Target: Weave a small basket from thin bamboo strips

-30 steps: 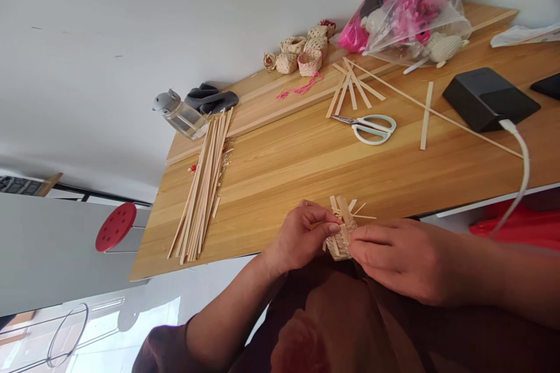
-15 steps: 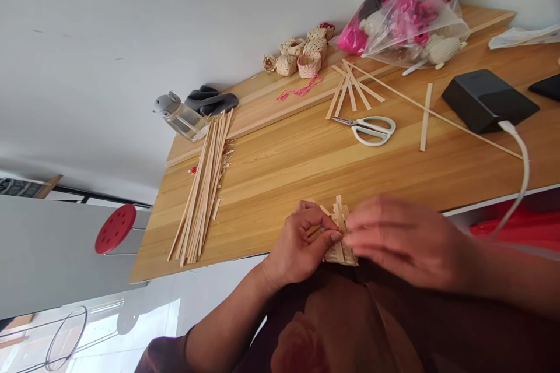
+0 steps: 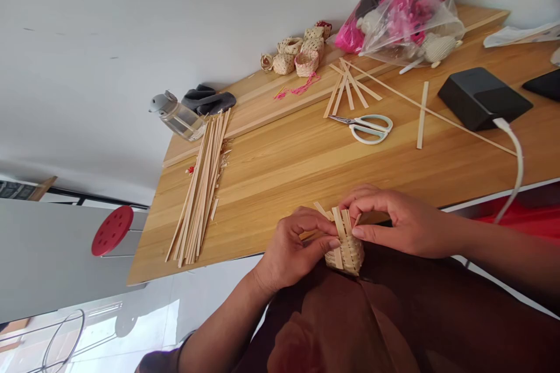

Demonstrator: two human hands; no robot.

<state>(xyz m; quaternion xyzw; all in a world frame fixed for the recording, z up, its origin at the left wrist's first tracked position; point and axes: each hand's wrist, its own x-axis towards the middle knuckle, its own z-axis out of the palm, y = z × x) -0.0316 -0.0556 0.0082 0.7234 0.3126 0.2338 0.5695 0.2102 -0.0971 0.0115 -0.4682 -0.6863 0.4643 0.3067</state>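
Observation:
A small woven basket (image 3: 349, 253) of pale flat strips is held at the table's front edge, close to my body. Several strip ends stick up from its rim. My left hand (image 3: 304, 245) grips the basket's left side, thumb on the front and fingers bent behind. On the right, my right hand (image 3: 385, 218) pinches at the upper rim with thumb and fingers, beside a strip end. The basket's far side is hidden by the hands.
A bundle of long strips (image 3: 199, 198) lies at the left. White-handled scissors (image 3: 370, 128), short strips (image 3: 350, 90) and a black box (image 3: 483, 96) with a white cable lie beyond my hands. Small finished baskets (image 3: 306, 63) and a plastic bag (image 3: 398, 17) stand along the wall.
My right hand, blurred before over the basket's front, has drawn back to the right side of its rim. More of the woven wall shows now. My left hand keeps its hold.

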